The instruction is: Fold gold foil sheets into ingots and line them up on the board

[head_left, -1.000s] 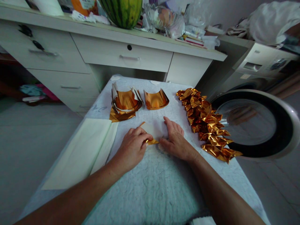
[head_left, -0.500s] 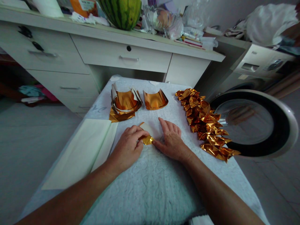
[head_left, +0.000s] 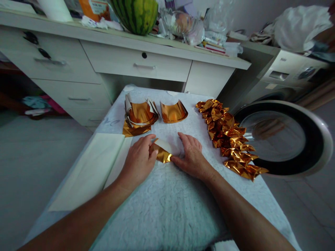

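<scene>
At frame centre, the foil sheet (head_left: 163, 155) now shows more gold, so folding likely advances; left hand (head_left: 138, 157) fingers sit parted, right hand (head_left: 193, 154) fingers wide.

Both the left hand (head_left: 138, 158) and the right hand (head_left: 192, 155) are bare, with slim fingers, uncovered wrists and smooth forearms (head_left: 86, 212) which become wider toward the elbows, while below shows a small whitish patch (head_left: 223, 245) with dark border, possibly clothing.
</scene>
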Available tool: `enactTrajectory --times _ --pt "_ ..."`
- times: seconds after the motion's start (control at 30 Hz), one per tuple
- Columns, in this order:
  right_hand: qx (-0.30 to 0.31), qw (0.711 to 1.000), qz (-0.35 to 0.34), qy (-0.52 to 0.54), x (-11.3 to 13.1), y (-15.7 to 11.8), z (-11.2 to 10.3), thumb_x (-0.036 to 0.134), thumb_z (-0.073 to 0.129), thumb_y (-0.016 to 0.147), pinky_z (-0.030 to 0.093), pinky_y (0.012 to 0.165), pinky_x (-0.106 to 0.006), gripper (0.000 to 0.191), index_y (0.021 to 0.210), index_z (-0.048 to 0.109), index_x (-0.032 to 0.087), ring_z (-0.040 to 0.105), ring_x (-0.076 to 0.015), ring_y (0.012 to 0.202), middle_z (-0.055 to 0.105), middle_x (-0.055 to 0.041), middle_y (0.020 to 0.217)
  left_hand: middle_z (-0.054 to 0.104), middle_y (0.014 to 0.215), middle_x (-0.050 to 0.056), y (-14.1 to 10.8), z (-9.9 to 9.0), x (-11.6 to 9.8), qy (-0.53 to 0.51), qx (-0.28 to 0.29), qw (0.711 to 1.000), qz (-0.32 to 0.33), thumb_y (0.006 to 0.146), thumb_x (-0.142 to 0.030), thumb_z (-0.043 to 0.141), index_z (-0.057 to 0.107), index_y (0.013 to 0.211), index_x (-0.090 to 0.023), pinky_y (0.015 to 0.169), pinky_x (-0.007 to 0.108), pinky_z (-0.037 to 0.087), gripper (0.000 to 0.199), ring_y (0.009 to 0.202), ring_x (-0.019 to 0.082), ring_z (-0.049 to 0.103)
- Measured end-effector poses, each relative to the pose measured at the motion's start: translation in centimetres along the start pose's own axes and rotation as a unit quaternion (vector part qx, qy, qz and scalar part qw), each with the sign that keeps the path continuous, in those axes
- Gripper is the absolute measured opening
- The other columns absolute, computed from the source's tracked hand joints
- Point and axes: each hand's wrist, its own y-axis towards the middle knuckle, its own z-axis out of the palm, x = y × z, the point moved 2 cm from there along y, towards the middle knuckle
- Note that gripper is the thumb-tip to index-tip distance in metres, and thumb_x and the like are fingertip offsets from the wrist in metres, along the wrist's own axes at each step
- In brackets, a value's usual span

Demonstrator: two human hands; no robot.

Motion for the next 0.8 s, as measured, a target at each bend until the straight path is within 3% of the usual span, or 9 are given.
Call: enactTrajectory --times 0.13,0.27,0.43,0.53,0.6,0.67,0.8 --pt "-0.012 1.0 0.003 0.015 -0.1 0.0 -0.2 0.039 0.071 0.072 0.033 0.105 -0.051 0.086 0.146 0.034 0.017 0.043 -0.033 0.124 0.05 -0.0163 0.137 0.06 0.088 0.002 0.0 -0.3 -0.1 -0.111 0.006 0.993 -0.038 0.086 -0.018 0.053 0.047 0.128 -0.02 0.077 0.035 0.052 0.043 0.08 0.018 0.062" --pt "-0.002 0.999 0.012 0.046 0.0 0.0 -0.6 0.032 0.071 0.073 0.034 0.103 -0.05 0.083 0.146 0.033 0.017 0.046 -0.0313 0.121 0.056 -0.0136 0.13 0.064 0.092 0.002 -0.1 -0.4 -0.2 -0.197 0.034 0.978 -0.064 0.086 -0.02 0.053 0.046 0.131 -0.023 0.071 0.032 0.052 0.046 0.077 0.017 0.064" --pt "-0.005 0.995 0.016 0.103 -0.2 0.0 -0.8 0.027 0.071 0.075 0.034 0.103 -0.05 0.08 0.145 0.032 0.021 0.047 -0.0293 0.12 0.06 -0.0097 0.125 0.064 0.094 0.002 -0.2 -0.3 -0.1 -0.281 0.046 0.956 -0.077 0.088 -0.02 0.052 0.048 0.13 -0.026 0.076 0.033 0.052 0.042 0.082 0.017 0.064" --pt "-0.012 0.98 0.016 0.197 -0.5 0.2 -0.8 0.027 0.069 0.077 0.038 0.101 -0.047 0.078 0.144 0.03 0.021 0.052 -0.0266 0.116 0.061 -0.0091 0.12 0.061 0.095 0.001 -0.2 -0.4 -0.5 -0.333 0.027 0.938 -0.087 0.086 -0.019 0.054 0.045 0.13 -0.027 0.081 0.035 0.052 0.046 0.087 0.016 0.062" --pt "-0.005 0.955 0.027 0.296 -0.7 0.3 -0.7 0.029 0.068 0.078 0.044 0.093 -0.043 0.077 0.142 0.027 0.02 0.059 -0.0235 0.104 0.063 -0.0079 0.113 0.061 0.097 0.001 -0.2 -0.5 -1.0 -0.371 0.013 0.924 -0.097 0.085 -0.019 0.055 0.042 0.132 -0.027 0.081 0.034 0.053 0.05 0.088 0.016 0.062" --pt "0.014 0.91 0.046 0.413 -0.6 0.4 -0.6 0.032 0.069 0.077 0.049 0.08 -0.037 0.077 0.14 0.026 0.023 0.063 -0.0199 0.09 0.064 -0.0043 0.104 0.062 0.099 0.002 -0.2 -0.6 -1.5 -0.401 0.005 0.91 -0.106 0.083 -0.018 0.055 0.039 0.132 -0.027 0.081 0.033 0.054 0.052 0.088 0.016 0.063" --pt "0.056 0.817 0.091 0.567 -0.4 0.4 -0.2 0.034 0.074 0.073 0.046 0.06 -0.026 0.074 0.131 0.029 0.027 0.063 -0.0149 0.068 0.064 0.004 0.081 0.063 0.104 0.003 -0.4 -0.4 -2.1 -0.435 0.019 0.894 -0.105 0.082 -0.019 0.055 0.033 0.134 -0.027 0.083 0.035 0.055 0.057 0.091 0.016 0.065"
